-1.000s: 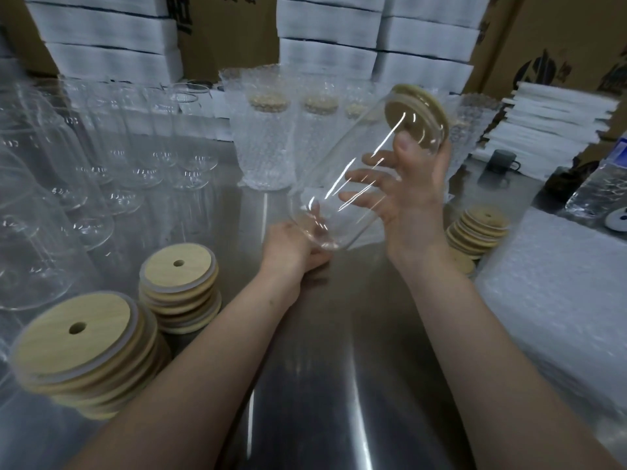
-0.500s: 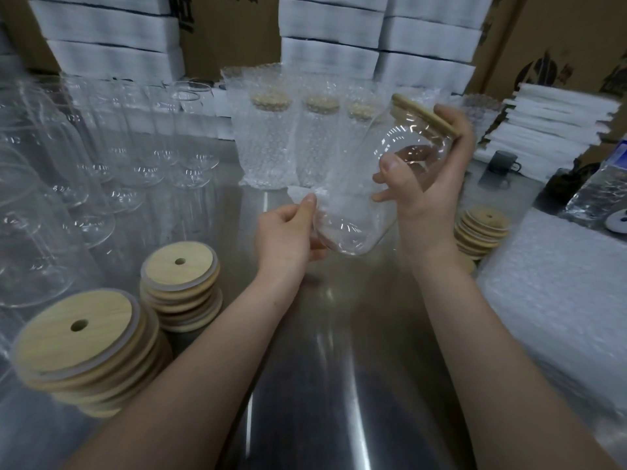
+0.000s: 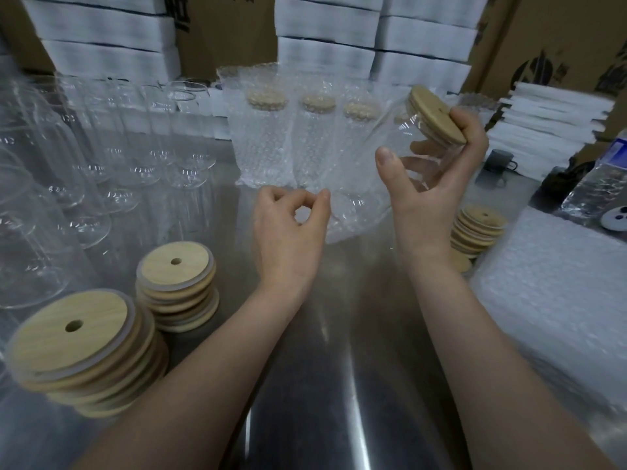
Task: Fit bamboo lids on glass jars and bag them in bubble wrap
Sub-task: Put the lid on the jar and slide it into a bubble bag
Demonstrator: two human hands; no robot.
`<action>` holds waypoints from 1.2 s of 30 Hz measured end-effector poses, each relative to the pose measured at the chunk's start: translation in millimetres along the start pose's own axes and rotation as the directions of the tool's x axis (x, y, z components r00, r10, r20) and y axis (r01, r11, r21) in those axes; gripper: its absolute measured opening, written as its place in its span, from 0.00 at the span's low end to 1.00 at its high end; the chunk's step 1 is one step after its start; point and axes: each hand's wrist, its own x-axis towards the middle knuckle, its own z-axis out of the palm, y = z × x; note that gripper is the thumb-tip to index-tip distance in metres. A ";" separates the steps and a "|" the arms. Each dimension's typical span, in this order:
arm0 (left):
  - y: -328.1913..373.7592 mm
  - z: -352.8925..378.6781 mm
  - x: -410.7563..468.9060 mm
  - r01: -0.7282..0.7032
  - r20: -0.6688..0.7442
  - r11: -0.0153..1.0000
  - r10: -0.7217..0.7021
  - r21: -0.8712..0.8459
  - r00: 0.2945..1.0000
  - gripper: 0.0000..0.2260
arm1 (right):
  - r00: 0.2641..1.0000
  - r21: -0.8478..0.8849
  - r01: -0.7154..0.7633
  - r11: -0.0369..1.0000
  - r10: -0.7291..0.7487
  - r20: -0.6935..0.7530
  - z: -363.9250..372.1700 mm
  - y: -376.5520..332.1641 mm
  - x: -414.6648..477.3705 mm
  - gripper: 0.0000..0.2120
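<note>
A glass jar [image 3: 400,154] with its bamboo lid [image 3: 437,117] fitted hangs tilted above a steel table [image 3: 339,334], lid end up and right, base down and left. The right hand [image 3: 427,198] grips it just under the lid, fingers curled round the glass. The base sits in a bubble-wrap bag [image 3: 356,218]. The left hand [image 3: 288,228], nearer the base, seems to pinch the bag's edge between thumb and forefinger, though the clear film blurs this.

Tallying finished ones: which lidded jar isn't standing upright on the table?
The jar gripped by the right hand, held tilted with its bamboo lid pointing up and right. The other three lidded jars stand upright in bubble-wrap bags behind.
</note>
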 end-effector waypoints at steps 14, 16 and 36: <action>4.6 -3.8 1.0 -0.178 0.160 0.982 0.186 -0.059 0.969 0.23 | 0.993 0.112 -0.101 0.989 0.106 -0.049 -1.1 1.9 3.2 0.32; 0.3 -4.3 4.7 -0.214 0.215 0.965 0.179 0.151 0.960 0.38 | 0.994 0.128 -0.103 0.986 0.108 -0.033 -1.5 0.9 2.9 0.32; -12.4 -4.7 11.2 -0.129 0.295 0.981 0.082 0.142 0.952 0.46 | 0.995 0.057 -0.022 0.998 0.017 0.097 3.0 -14.8 0.1 0.31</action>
